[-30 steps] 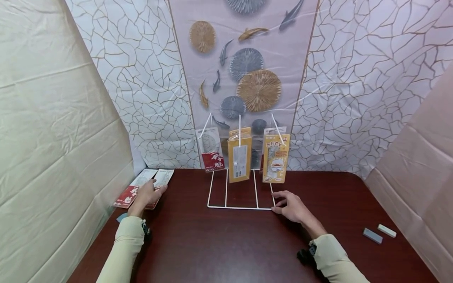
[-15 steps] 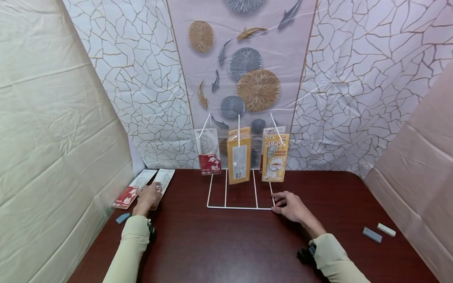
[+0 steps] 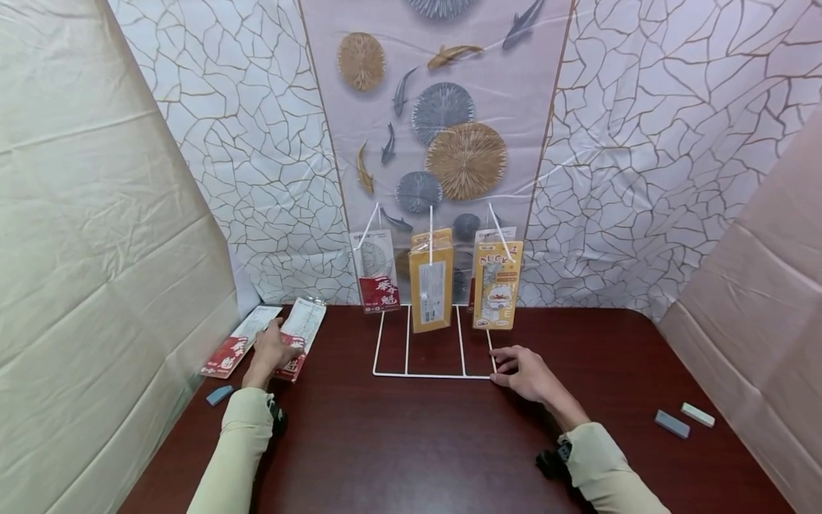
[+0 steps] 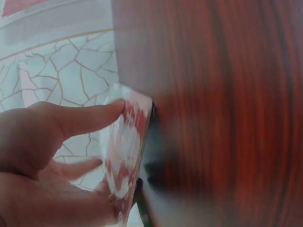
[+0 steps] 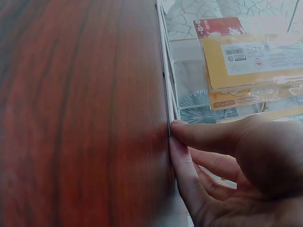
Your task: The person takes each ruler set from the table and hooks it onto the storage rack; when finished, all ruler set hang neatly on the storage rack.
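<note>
At the left of the table my left hand (image 3: pixel 272 352) grips a red-and-white blister pack (image 3: pixel 308 321) by its sides. In the left wrist view the thumb and fingers hold the pack (image 4: pixel 125 142) tilted at the table. A second red-and-white pack (image 3: pixel 234 346) lies just left of that hand. My right hand (image 3: pixel 528 375) pinches the front right corner of a white wire display rack (image 3: pixel 437 376). On the rack's hooks hang a red-and-white pack (image 3: pixel 375 271), yellow packs (image 3: pixel 432 296) in the middle, and a yellow duck pack (image 3: pixel 497 285) with another behind it.
A small blue block (image 3: pixel 220 395) lies by the left sleeve. Near the right edge of the table (image 3: pixel 398 442) rest a grey block (image 3: pixel 672 423) and a pale block (image 3: pixel 698 414). Patterned cloth (image 3: pixel 257 178) stands behind, with plain cloth (image 3: pixel 115 250) at the left.
The pack in my left hand has shifted right and away from the other loose pack, its far end swinging outward. The left-hand hanging pack swayed slightly. My right hand has stayed on the rack.
</note>
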The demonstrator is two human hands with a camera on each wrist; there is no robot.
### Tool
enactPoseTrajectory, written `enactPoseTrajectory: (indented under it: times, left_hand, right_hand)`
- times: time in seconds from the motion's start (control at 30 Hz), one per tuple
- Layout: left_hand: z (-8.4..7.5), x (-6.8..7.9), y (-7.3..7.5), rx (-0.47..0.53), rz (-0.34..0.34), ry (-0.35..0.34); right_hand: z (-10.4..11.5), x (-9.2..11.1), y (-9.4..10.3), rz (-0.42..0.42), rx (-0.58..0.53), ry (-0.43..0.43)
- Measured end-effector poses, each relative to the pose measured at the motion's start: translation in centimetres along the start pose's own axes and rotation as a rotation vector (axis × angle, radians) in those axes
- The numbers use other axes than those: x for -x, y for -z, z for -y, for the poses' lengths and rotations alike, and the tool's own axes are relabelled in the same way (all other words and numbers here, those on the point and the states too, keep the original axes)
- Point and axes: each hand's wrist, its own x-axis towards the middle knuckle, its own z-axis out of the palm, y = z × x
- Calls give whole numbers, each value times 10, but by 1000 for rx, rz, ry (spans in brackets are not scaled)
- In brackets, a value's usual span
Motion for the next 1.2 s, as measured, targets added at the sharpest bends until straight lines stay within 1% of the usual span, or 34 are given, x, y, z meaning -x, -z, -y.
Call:
enactPoseTrajectory:
  times: [0.07, 0.1, 0.23, 0.33, 0.43, 0.53, 0.63, 0.7, 0.77, 0.83, 0.9, 1.0, 1.2]
  left_hand:
    - [-2, 0, -2, 84, -24, 36]
    - [-2, 0, -3, 109, -43, 44]
    - [-6, -1, -6, 215, -128, 37]
    - [-8, 1, -5, 335, -154, 37]
    - [-13, 4, -3, 455, -143, 51]
    - [-19, 11, -2, 572, -114, 66]
    - [-27, 18, -4, 695, -94, 58]
    - [-33, 21, -8, 774, -98, 22]
    - [-40, 23, -12, 855, -106, -39]
    - [-47, 26, -17, 913, -109, -111]
    - [-56, 30, -21, 942, -110, -171]
    - [-68, 36, -26, 959, -107, -238]
    - [-91, 52, -28, 1001, -112, -361]
  right_hand:
    - [-1, 0, 0, 1, 3, -3]
    - [-2, -1, 0, 3, 3, -3]
    - [-2, -1, 0, 12, 6, 1]
    - [-2, -1, 0, 15, 5, 2]
    - [-1, -2, 1, 16, 5, 7]
    - [0, -3, 1, 20, 8, 9]
    - [-1, -3, 1, 19, 8, 1]
    - [-1, -2, 1, 17, 6, 7]
    - [0, -1, 1, 12, 2, 14]
    - [0, -1, 2, 12, -3, 30]
    - [1, 0, 1, 9, -2, 35]
    - [1, 0, 2, 7, 2, 43]
    - [1, -1, 1, 12, 4, 40]
